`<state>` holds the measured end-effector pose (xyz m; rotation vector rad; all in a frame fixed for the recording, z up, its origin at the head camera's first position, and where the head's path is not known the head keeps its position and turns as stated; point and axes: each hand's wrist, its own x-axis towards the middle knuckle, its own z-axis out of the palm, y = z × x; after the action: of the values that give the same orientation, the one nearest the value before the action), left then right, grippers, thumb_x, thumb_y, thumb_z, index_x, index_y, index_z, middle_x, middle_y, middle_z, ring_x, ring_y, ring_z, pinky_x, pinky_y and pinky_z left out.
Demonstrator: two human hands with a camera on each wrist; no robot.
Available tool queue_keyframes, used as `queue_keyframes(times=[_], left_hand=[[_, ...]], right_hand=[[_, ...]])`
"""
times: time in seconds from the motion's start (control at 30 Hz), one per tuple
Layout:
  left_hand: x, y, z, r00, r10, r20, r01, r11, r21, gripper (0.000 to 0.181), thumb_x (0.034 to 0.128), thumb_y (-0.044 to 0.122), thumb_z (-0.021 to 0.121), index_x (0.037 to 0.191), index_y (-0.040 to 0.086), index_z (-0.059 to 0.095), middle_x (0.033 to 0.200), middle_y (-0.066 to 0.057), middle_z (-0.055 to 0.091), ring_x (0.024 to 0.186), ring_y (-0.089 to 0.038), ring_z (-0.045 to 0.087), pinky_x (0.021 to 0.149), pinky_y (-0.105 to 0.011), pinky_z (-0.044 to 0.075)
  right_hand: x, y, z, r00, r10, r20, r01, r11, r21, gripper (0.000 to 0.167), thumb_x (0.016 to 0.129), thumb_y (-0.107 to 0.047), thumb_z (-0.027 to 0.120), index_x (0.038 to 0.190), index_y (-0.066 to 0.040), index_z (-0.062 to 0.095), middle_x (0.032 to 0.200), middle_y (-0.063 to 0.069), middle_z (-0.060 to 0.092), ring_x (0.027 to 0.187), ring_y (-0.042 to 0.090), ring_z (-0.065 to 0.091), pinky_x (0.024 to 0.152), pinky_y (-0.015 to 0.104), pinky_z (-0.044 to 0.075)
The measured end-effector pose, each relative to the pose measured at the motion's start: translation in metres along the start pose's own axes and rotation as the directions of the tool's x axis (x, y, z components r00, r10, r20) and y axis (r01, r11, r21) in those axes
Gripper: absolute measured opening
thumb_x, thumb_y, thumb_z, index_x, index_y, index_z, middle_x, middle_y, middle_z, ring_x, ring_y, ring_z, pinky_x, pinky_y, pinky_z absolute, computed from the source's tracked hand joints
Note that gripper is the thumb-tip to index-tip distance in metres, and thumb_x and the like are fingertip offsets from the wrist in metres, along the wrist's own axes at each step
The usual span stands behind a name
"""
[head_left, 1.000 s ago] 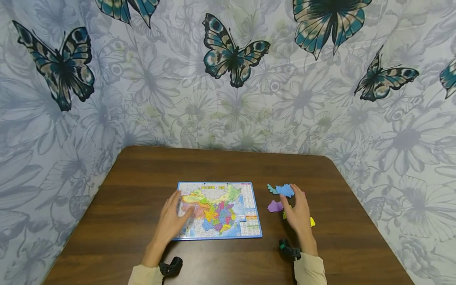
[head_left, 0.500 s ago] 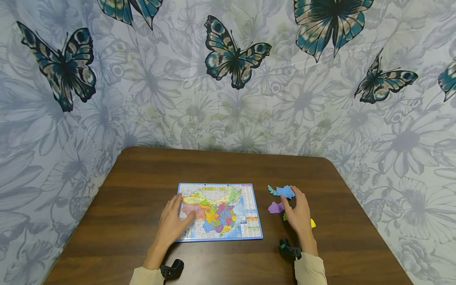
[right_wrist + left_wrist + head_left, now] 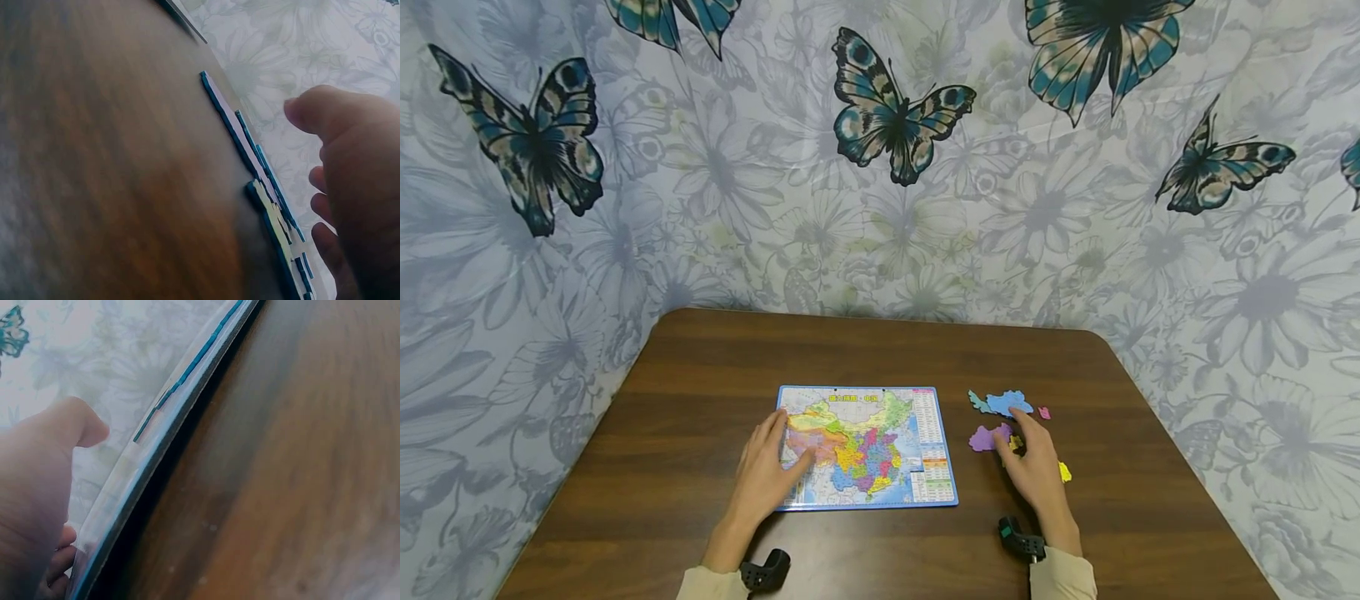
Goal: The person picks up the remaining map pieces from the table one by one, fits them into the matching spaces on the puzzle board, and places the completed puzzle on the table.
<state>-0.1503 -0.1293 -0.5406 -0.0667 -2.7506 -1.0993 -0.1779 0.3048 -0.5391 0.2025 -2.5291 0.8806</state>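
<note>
A map puzzle board (image 3: 934,485) with a blue rim lies on the table. My left hand (image 3: 762,468) rests at its left edge, fingers relaxed and thumb held above the map. In the left wrist view that thumb (image 3: 72,422) stands clear of the board's surface. My right hand (image 3: 1039,473) hovers over loose puzzle pieces, its fingers gently bent and nothing visible in it. Around it lie a blue piece (image 3: 1006,403), a teal piece (image 3: 978,402), a purple piece (image 3: 981,439), a small pink piece (image 3: 1045,412) and a yellow piece (image 3: 1065,472). A yellow-green piece (image 3: 270,215) is partly hidden beneath the hand.
The brown wooden table (image 3: 715,358) has rounded far corners. Behind it hangs a pale floral cloth (image 3: 910,267) with butterflies. Black bands with devices (image 3: 766,571) sit at both wrists.
My right hand has drawn back slightly toward me and right, uncovering the pink piece and more of the purple and blue pieces. The left hand stays at the board.
</note>
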Motion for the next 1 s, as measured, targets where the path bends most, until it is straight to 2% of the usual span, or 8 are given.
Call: queue_keyframes(times=[0.23, 0.37, 0.57, 0.8, 1.0], left_hand=[[-0.0017, -0.0007, 0.0013, 1.000, 0.028, -0.006, -0.027, 0.999, 0.036, 0.088, 0.0881, 0.038, 0.077, 0.153, -0.008, 0.040, 0.162, -0.028, 0.034, 0.147, -0.054, 0.031, 0.118, -0.071, 0.024], [-0.0017, -0.0006, 0.0012, 0.999, 0.032, -0.005, -0.032, 0.997, 0.067, 0.090, 0.0868, 0.040, 0.078, 0.152, -0.010, 0.041, 0.162, -0.031, 0.031, 0.147, -0.056, 0.030, 0.119, -0.071, 0.023], [-0.0010, 0.0017, 0.0004, 0.999, 0.029, 0.028, -0.032, 0.994, 0.109, 0.092, 0.0872, 0.044, 0.076, 0.151, -0.012, 0.040, 0.163, -0.032, 0.030, 0.149, -0.055, 0.028, 0.120, -0.069, 0.022], [-0.0024, 0.0015, 0.0009, 0.998, 0.057, 0.021, -0.059, 0.989, 0.138, 0.095, 0.0852, 0.047, 0.078, 0.150, -0.012, 0.043, 0.161, -0.032, 0.033, 0.148, -0.054, 0.031, 0.120, -0.068, 0.025], [-0.0037, -0.0021, -0.0022, 0.996, 0.077, 0.042, -0.082, 0.985, 0.151, 0.100, 0.0857, 0.054, 0.077, 0.152, -0.011, 0.039, 0.162, -0.030, 0.033, 0.150, -0.051, 0.031, 0.121, -0.066, 0.023]], right_hand=[[0.0005, -0.0023, 0.0006, 0.999, -0.028, 0.027, 0.028, 1.000, -0.004, 0.057, 0.087, -0.012, 0.080, 0.137, 0.006, 0.059, 0.136, 0.029, 0.062, 0.126, 0.050, 0.053, 0.107, 0.065, 0.039], [0.0001, -0.0010, 0.0012, 0.997, -0.002, 0.082, 0.003, 1.000, -0.012, 0.059, 0.088, -0.015, 0.081, 0.138, 0.005, 0.058, 0.138, 0.028, 0.061, 0.127, 0.049, 0.053, 0.108, 0.066, 0.040], [-0.0019, 0.0014, 0.0014, 0.989, 0.026, 0.144, -0.024, 0.999, -0.022, 0.061, 0.089, -0.021, 0.081, 0.140, 0.004, 0.058, 0.141, 0.028, 0.060, 0.131, 0.050, 0.050, 0.110, 0.067, 0.039], [-0.0032, 0.0033, 0.0025, 0.989, -0.001, 0.150, 0.007, 0.999, -0.037, 0.062, 0.087, -0.020, 0.083, 0.138, 0.005, 0.059, 0.139, 0.029, 0.061, 0.128, 0.051, 0.052, 0.109, 0.067, 0.039], [-0.0046, 0.0044, 0.0046, 0.988, -0.011, 0.151, 0.016, 0.999, -0.035, 0.061, 0.085, -0.020, 0.085, 0.136, 0.004, 0.061, 0.137, 0.027, 0.063, 0.127, 0.050, 0.053, 0.109, 0.066, 0.040]])
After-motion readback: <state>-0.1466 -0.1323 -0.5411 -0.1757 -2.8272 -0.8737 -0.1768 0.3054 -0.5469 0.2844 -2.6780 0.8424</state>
